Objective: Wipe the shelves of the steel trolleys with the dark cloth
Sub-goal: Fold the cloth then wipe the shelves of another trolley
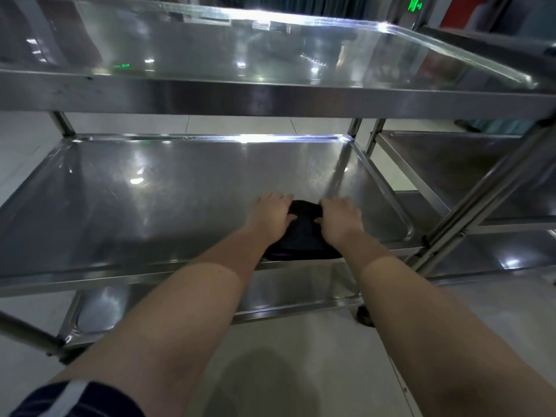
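A steel trolley fills the view, with a top shelf [210,49], a middle shelf [135,200] and a bottom shelf [301,293]. The dark cloth [302,236] lies bunched on the middle shelf near its front right edge. My left hand [270,213] presses on the cloth's left side, fingers spread forward. On the cloth's right side rests my right hand [341,218]. Both forearms reach under the top shelf. Part of the cloth is hidden beneath the hands.
A second steel trolley [457,164] stands close on the right, its slanted posts [481,200] beside my right arm. The top shelf's front rim [270,97] hangs just above my hands. A black castor [365,317] sits on the pale tiled floor [301,356].
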Tool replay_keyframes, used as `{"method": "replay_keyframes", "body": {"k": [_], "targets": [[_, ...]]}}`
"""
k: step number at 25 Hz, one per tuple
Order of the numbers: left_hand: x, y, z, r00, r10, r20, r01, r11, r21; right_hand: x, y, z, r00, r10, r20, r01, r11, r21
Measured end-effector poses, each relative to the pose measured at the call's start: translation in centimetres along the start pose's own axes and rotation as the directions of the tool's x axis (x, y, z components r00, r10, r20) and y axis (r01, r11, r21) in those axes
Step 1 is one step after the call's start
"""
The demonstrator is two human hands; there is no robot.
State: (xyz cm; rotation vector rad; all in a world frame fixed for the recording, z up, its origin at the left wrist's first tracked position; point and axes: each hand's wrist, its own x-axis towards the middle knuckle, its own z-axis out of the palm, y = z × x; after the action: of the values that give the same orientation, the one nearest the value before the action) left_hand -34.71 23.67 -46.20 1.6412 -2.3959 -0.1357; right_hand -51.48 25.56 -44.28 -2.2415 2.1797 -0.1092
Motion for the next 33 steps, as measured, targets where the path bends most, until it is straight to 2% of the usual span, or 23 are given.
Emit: {"method": "replay_keyframes", "body": {"k": [2, 4, 6, 8, 12, 17, 19, 21, 28, 33], "targets": [[-0.9, -0.3, -1.3, 0.999, 0.014, -0.037, -0.012, 0.998, 0.058, -1.2, 0.1, -1.5, 0.995, -0.059, -0.075, 0.056, 0.998, -0.03], [-2.2, 0.1, -3.5, 0.981, 0.077, -0.179, -0.076, 0.997, 0.014, -2.9, 0.5, -3.7, 0.978, -0.105, -0.179, 0.12, 0.99, 0.075], [-4.1, 1.0, -6.1, 0.926, 0.153, -0.344, -0.185, 0.981, -0.062, -5.4, 1.3, -5.9, 0.948, -0.127, -0.29, 0.194, 0.957, 0.214], [-6.6, 1.9, -7.7, 0.876, 0.243, -0.416, -0.285, 0.958, -0.041, -8.5, 2.0, -7.5, 0.909, -0.178, -0.377, 0.289, 0.922, 0.26], [-12.2, 3.1, -6.0, 0.848, 0.361, -0.389, -0.362, 0.929, 0.074, -13.6, 2.5, -5.4, 0.914, -0.196, -0.355, 0.302, 0.913, 0.273], [-16.6, 2.7, 2.4, 0.93, 0.314, -0.19, -0.314, 0.949, 0.03, -17.0, 3.1, 4.6, 0.95, -0.192, -0.245, 0.272, 0.896, 0.35], [-17.8, 1.8, 6.9, 0.927, 0.332, -0.176, -0.325, 0.943, 0.068, -17.5, 3.5, 9.7, 0.972, -0.17, -0.162, 0.222, 0.891, 0.396], [-18.4, 1.0, 11.0, 0.925, 0.331, -0.187, -0.322, 0.944, 0.077, -17.5, 4.0, 14.2, 0.98, -0.139, -0.142, 0.187, 0.887, 0.423], [-17.5, -1.3, 20.7, 0.983, 0.104, -0.15, -0.127, 0.98, -0.156, -16.1, 4.7, 24.1, 0.971, -0.038, -0.235, 0.142, 0.886, 0.441], [-14.9, -2.2, 22.9, 0.981, -0.024, -0.193, -0.023, 0.971, -0.237, -12.6, 4.9, 25.6, 0.967, -0.077, -0.244, 0.173, 0.899, 0.403]]}}
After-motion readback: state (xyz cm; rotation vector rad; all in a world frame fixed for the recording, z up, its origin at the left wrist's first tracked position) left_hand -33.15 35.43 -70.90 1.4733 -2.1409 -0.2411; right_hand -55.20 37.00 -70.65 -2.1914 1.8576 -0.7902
